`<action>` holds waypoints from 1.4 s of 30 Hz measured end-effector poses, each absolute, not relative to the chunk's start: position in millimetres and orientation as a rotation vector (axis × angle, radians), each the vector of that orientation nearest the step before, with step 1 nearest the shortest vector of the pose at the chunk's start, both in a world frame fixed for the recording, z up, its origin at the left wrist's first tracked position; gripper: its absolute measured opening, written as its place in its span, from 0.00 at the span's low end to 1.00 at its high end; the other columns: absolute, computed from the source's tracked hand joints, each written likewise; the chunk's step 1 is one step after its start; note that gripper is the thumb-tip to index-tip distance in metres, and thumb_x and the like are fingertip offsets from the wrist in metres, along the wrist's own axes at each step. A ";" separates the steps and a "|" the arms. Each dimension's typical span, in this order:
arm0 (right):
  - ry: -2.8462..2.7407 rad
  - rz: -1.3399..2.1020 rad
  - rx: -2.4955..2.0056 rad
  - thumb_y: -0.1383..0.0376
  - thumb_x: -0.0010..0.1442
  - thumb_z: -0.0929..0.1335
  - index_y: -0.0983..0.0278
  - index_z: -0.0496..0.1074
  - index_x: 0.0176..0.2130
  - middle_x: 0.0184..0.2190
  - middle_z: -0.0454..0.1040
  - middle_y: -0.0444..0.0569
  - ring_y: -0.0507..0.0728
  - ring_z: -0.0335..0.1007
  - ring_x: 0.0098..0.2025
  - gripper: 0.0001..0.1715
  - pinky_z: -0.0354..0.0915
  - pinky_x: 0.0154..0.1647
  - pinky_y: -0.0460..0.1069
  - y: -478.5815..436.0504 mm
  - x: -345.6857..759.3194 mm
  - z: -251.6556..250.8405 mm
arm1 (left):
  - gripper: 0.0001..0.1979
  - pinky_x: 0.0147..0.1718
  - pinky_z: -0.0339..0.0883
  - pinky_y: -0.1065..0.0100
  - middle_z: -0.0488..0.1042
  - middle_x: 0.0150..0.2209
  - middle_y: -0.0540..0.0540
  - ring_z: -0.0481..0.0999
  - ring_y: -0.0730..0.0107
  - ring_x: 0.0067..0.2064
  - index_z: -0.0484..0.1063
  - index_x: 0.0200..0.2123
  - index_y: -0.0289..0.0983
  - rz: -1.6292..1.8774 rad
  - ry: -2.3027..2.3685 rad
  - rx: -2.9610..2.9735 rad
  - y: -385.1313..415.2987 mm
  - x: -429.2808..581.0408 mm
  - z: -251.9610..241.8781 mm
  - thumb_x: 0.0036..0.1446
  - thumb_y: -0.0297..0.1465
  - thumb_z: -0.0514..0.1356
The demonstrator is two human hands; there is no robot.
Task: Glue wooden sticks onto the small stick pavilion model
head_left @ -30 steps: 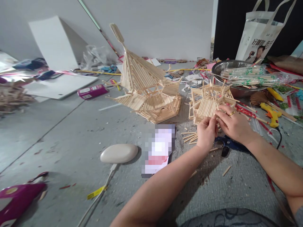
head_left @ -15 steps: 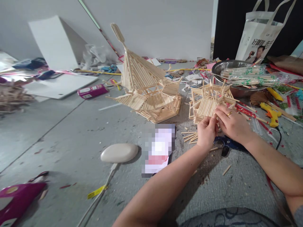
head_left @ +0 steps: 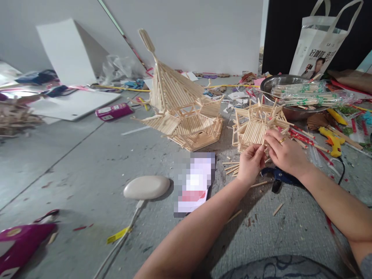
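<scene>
A small model built of pale wooden sticks (head_left: 252, 132) stands on the floor in front of me, with slatted panels and sticks jutting from its top. At its near edge my left hand (head_left: 251, 162) is closed in a pinch, thumb against forefinger; what lies between them is hidden. My right hand (head_left: 286, 152), wearing a gold ring, has its fingers bent and pressed together on the model's near right corner. Loose cut sticks (head_left: 231, 167) lie just left of my left hand. Beneath my right hand are blue-handled cutters (head_left: 280, 175).
A larger stick pavilion with a pointed roof (head_left: 186, 112) stands to the left. Nearer are a phone (head_left: 197, 178) and a white rounded device (head_left: 147, 187) with a cable. At right are a yellow glue gun (head_left: 331, 140) and a metal bowl (head_left: 266, 86) holding bagged sticks.
My left hand has shifted slightly left and down along the model's near edge. My right hand keeps nearly the same place on the corner. The view has moved a little.
</scene>
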State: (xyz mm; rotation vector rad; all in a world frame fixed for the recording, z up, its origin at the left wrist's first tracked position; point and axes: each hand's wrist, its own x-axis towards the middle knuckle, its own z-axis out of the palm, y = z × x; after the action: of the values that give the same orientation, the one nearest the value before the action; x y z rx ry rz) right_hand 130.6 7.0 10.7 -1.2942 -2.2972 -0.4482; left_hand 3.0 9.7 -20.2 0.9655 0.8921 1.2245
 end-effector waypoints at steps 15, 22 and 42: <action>-2.285 -0.403 -1.290 0.68 0.60 0.59 0.66 0.65 0.50 0.52 0.66 0.58 0.59 0.70 0.44 0.18 0.68 0.36 0.51 7.2 131.5 6.6 | 0.19 0.15 0.51 0.77 0.64 0.15 0.55 0.59 0.83 0.15 0.66 0.19 0.34 1.242 0.922 1.042 14.4 3.5 -20.5 0.46 0.45 0.62; -2.284 -0.389 -1.295 0.68 0.60 0.58 0.66 0.65 0.50 0.52 0.66 0.58 0.59 0.69 0.44 0.18 0.68 0.36 0.51 7.0 131.7 6.8 | 0.19 0.14 0.52 0.77 0.65 0.15 0.54 0.59 0.83 0.15 0.66 0.20 0.34 1.237 0.917 0.982 15.4 5.0 -19.9 0.44 0.45 0.63; -2.279 -0.472 -1.293 0.69 0.58 0.60 0.67 0.66 0.48 0.52 0.67 0.56 0.58 0.70 0.43 0.17 0.67 0.35 0.49 7.0 131.0 8.5 | 0.17 0.13 0.53 0.78 0.65 0.16 0.55 0.61 0.83 0.14 0.68 0.23 0.33 1.199 0.889 1.034 18.6 -2.7 -22.4 0.43 0.42 0.64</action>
State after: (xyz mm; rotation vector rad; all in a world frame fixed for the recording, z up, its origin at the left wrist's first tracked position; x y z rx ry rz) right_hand 131.0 7.0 8.5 -1.2929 -2.2793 -0.4725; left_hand -2.7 18.6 -22.4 1.0339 0.8886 1.1988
